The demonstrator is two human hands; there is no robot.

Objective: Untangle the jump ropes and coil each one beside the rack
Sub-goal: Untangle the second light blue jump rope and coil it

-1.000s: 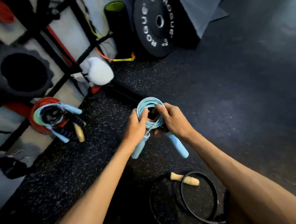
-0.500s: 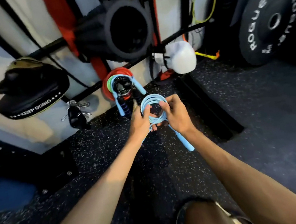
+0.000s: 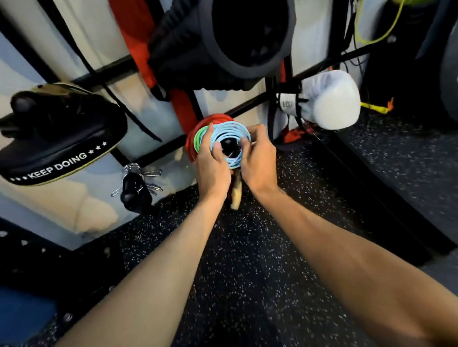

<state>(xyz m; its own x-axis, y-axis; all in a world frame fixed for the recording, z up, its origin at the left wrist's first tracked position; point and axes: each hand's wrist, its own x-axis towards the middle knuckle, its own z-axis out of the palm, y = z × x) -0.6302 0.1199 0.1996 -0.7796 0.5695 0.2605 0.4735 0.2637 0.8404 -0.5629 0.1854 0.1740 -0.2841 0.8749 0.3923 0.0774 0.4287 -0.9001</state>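
Both hands grasp the coiled lt-blue jump rope [image 3: 230, 136]: L hand [image 3: 210, 165] curled on its left edge, R hand [image 3: 258, 161] on its right. Coil sits low by the rack [image 3: 112, 68], over red coil [image 3: 216, 118] & green coil [image 3: 198, 139]. Wooden handle [image 3: 236, 197] shows btwn wrists, above the floor [image 3: 247, 258].

Your left forearm [image 3: 149, 285] and right forearm [image 3: 349, 259] are bare along all that shows of them, wrists included. Your left hand [image 3: 211, 167] and right hand [image 3: 258, 163] are bare too. A long muscle line runs along the right forearm.
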